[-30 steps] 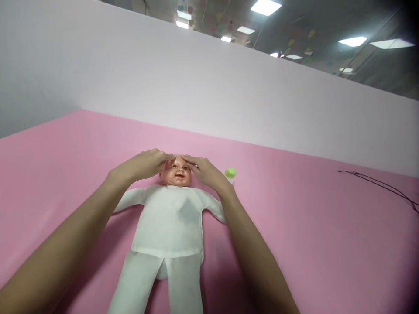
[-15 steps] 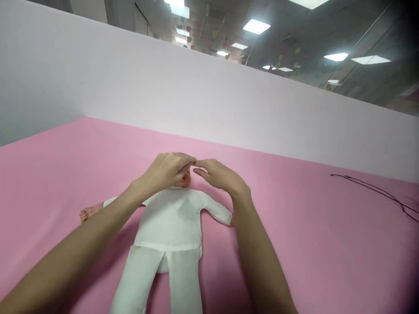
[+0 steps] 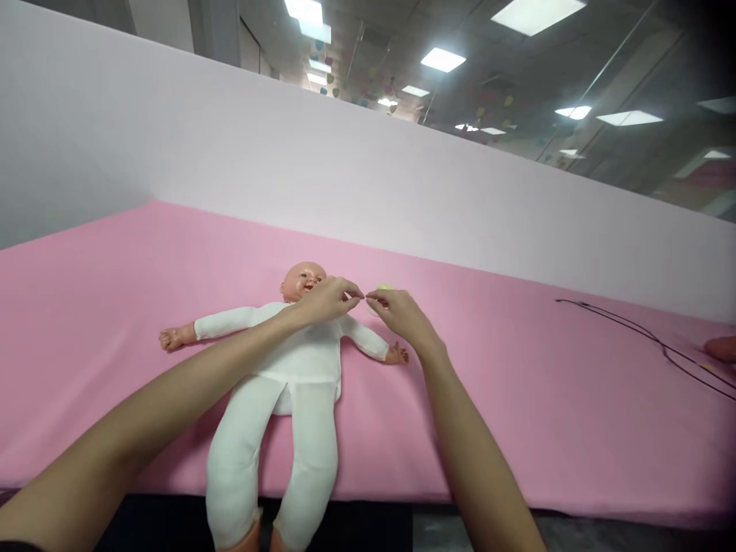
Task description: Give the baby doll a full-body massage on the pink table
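A baby doll (image 3: 310,356) in a white cloth suit lies on its back on a pink surface (image 3: 494,368), its legs bending over the front edge. My left hand (image 3: 330,299) is above the doll's chest and chin, thumb and fingertips pinched together. Facing it, my right hand (image 3: 396,310) has its thumb and fingers drawn together just right of the doll's shoulder. The fingertips of both hands nearly meet; anything between them is too small to make out. Behind my right hand, a small yellow-green and whitish item (image 3: 384,287) shows in part.
A thin black cable (image 3: 638,330) lies on the pink surface at the right. At the right edge a brownish rounded object (image 3: 720,349) is partly in view. A white wall (image 3: 402,192) borders the surface at the back. The surface's front edge shows below.
Both hands have moved off the doll's head to the right, and its face now shows. The view has shifted, bringing the front edge, the doll's feet end and the yellow-green item into sight.
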`<state>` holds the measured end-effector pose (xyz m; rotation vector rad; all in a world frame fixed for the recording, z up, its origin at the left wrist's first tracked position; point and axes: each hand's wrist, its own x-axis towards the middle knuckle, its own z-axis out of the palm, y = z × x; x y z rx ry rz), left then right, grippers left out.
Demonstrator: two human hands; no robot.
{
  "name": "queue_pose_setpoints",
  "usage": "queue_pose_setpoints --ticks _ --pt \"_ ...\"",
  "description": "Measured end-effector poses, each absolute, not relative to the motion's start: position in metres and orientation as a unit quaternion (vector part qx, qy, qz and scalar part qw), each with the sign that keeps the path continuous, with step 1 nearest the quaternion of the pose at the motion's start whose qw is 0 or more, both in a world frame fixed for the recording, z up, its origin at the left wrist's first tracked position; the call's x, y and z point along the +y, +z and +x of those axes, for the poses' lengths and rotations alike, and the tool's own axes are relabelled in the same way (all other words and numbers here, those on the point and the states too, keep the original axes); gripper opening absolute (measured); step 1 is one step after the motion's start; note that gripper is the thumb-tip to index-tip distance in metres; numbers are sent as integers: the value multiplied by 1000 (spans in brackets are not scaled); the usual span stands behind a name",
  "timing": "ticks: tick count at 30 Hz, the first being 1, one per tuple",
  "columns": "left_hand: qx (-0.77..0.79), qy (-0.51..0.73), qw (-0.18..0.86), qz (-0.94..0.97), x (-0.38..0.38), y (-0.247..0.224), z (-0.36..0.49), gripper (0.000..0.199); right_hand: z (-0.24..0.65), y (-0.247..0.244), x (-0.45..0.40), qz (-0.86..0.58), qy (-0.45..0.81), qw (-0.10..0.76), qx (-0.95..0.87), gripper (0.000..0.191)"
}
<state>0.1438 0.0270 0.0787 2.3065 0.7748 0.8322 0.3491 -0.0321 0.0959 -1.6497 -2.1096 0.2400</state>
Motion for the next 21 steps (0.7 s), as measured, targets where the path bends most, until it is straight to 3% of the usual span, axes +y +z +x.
queue_pose_setpoints --ticks 4,9,12,16,21 --pt "292 326 336 834 30 62 156 28 342 57 -39 -572 125 254 -770 34" --pt "344 312 565 682 34 62 179 24 358 62 -36 -630 26 325 -705 36" --pt "381 341 584 631 37 70 202 37 377 77 -25 -653 -29 353 -670 36" --pt "395 377 596 589 36 78 227 58 394 77 -10 -650 -24 322 -688 45" --pt "335 384 622 595 18 64 199 57 408 58 -7 -622 15 278 -731 49"
